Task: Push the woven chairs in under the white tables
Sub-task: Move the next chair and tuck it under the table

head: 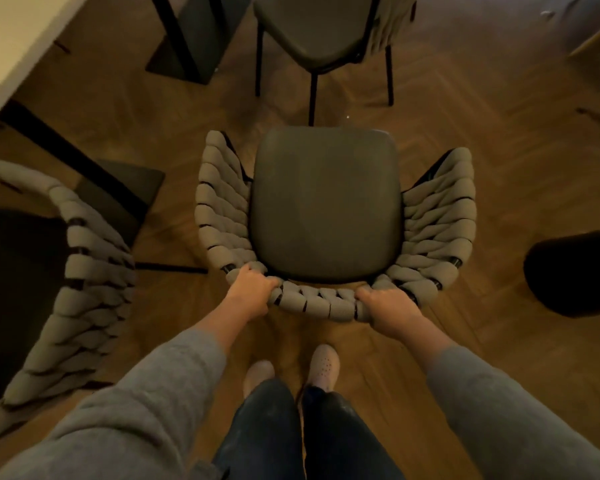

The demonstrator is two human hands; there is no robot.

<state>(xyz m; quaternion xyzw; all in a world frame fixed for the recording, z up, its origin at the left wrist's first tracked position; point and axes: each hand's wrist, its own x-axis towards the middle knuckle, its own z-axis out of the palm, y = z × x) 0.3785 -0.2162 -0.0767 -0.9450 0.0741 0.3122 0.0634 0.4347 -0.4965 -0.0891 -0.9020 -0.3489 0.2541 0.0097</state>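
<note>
A woven chair (pixel 326 202) with a grey-green seat and thick grey braided back and arms stands on the wooden floor right in front of me. My left hand (pixel 248 292) grips the top of its backrest at the left. My right hand (pixel 387 308) grips the same backrest at the right. A white table (pixel 18 39) fills the top left corner, its dark legs (pixel 184 39) and base plates below it. The chair stands out in the open, to the right of that table.
A second woven chair (pixel 84 271) stands close at my left, by the table. A third chair (pixel 323 32) stands ahead, beyond the one I hold. A dark round seat (pixel 575 271) sits at the right edge. My feet (pixel 323 365) are just behind the chair.
</note>
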